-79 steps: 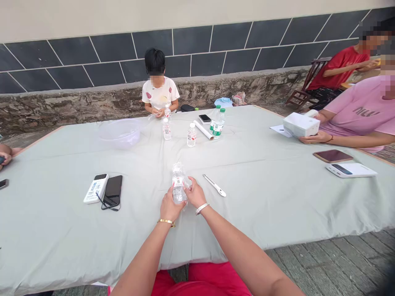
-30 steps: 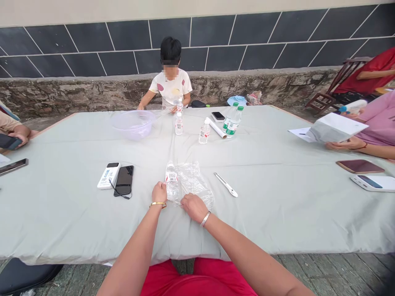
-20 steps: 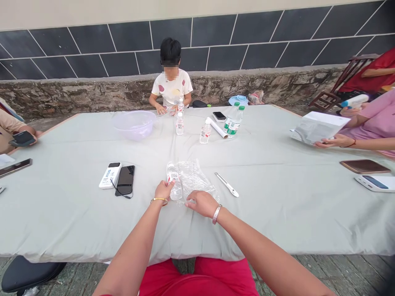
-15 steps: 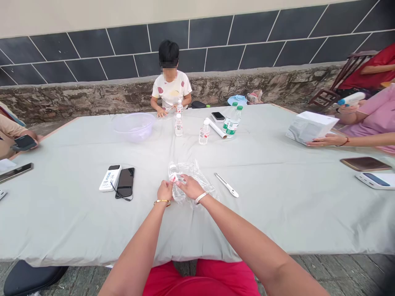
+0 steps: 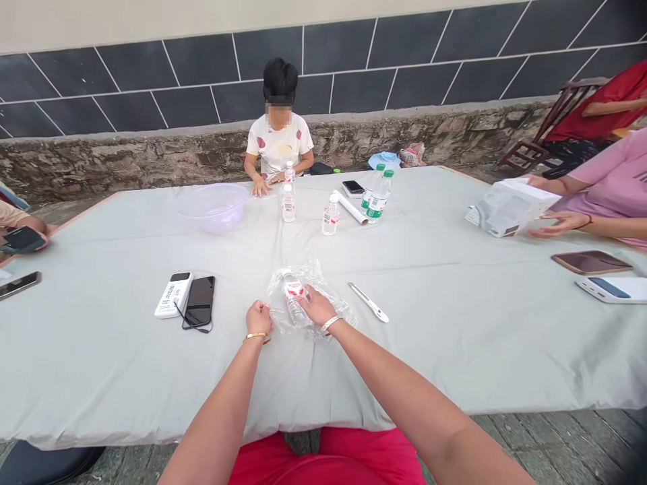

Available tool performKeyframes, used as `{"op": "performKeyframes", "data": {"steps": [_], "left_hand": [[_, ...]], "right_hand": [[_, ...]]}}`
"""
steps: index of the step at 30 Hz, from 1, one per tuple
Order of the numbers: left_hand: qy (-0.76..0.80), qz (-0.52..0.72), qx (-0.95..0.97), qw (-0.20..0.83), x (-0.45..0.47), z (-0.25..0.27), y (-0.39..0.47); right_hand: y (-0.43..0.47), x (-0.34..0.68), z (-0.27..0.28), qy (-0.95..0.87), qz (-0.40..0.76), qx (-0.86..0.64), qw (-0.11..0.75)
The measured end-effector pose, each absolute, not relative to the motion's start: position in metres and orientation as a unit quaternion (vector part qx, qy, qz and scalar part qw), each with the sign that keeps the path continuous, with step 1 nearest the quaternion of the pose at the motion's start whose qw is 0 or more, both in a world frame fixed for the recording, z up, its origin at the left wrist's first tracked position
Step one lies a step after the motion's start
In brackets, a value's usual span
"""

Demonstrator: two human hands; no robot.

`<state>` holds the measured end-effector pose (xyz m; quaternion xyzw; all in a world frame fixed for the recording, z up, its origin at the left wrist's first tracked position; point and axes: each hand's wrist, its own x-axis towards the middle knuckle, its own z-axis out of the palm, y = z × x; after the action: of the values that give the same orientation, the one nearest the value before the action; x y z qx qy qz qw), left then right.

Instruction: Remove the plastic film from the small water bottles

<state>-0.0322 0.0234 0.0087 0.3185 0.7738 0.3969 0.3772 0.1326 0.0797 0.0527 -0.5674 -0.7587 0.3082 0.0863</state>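
A small clear water bottle (image 5: pixel 294 292) with a red and white label lies on crinkled clear plastic film (image 5: pixel 326 316) in front of me. My right hand (image 5: pixel 318 306) grips the bottle's right side, its fingers resting on the label. To the left of the bottle, my left hand (image 5: pixel 259 318) is closed, pinching the edge of the film, which stretches between it and the bottle. A white utility knife (image 5: pixel 368 302) lies right of the film.
Left of me lie a white power bank (image 5: pixel 173 295) and a black phone (image 5: pixel 200 301). Farther off stand a purple basin (image 5: pixel 215 210), several bottles, and a white roll (image 5: pixel 350 207). A person sits opposite; another at right holds a white box (image 5: pixel 515 205).
My left hand has moved left, away from the bottle, drawing out the film's edge. The bottle's label now shows more fully. The person at right has put the other hand to the box.
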Motion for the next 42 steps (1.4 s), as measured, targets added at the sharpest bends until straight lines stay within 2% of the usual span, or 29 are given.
{"op": "performKeyframes", "data": {"steps": [4,6,9,13,17,22,27,30,33,35,40,42], "left_hand": [[0.770,0.407,0.302,0.388,-0.058,0.012,0.017],[0.766,0.420,0.298,0.384,-0.062,0.014,0.018],[0.765,0.441,0.285,0.372,-0.067,0.016,0.017],[0.772,0.458,0.260,0.356,-0.089,0.018,0.007],[0.775,0.474,0.234,0.346,-0.109,0.023,0.000],[0.775,0.501,0.214,0.320,-0.117,0.026,-0.003],[0.762,0.475,0.248,0.363,-0.121,0.029,-0.010],[0.776,0.361,0.379,0.352,-0.123,0.034,-0.004],[0.784,0.110,0.564,0.237,-0.125,0.039,0.007],[0.781,0.004,0.599,0.176,-0.127,0.041,0.014],[0.788,-0.041,0.601,0.126,-0.136,0.053,0.010],[0.777,-0.066,0.616,0.114,-0.140,0.061,0.002]], "right_hand": [[0.077,0.116,0.064,-0.769,0.253,-0.580,0.097],[0.074,0.104,0.069,-0.789,0.229,-0.566,0.070],[0.075,0.098,0.072,-0.793,0.221,-0.567,0.028],[0.088,0.121,0.071,-0.781,0.210,-0.583,0.074],[0.094,0.131,0.070,-0.783,0.235,-0.575,0.038],[0.085,0.113,0.072,-0.823,0.107,-0.554,0.061],[0.089,0.119,0.072,-0.802,0.140,-0.581,0.024],[0.099,0.122,0.072,-0.774,0.147,-0.616,0.028],[0.115,0.123,0.074,-0.762,0.145,-0.631,-0.004],[0.127,0.128,0.076,-0.746,0.185,-0.640,-0.030],[0.160,0.153,0.081,-0.705,0.324,-0.630,-0.039],[0.168,0.160,0.077,-0.696,0.359,-0.621,0.040]]}}
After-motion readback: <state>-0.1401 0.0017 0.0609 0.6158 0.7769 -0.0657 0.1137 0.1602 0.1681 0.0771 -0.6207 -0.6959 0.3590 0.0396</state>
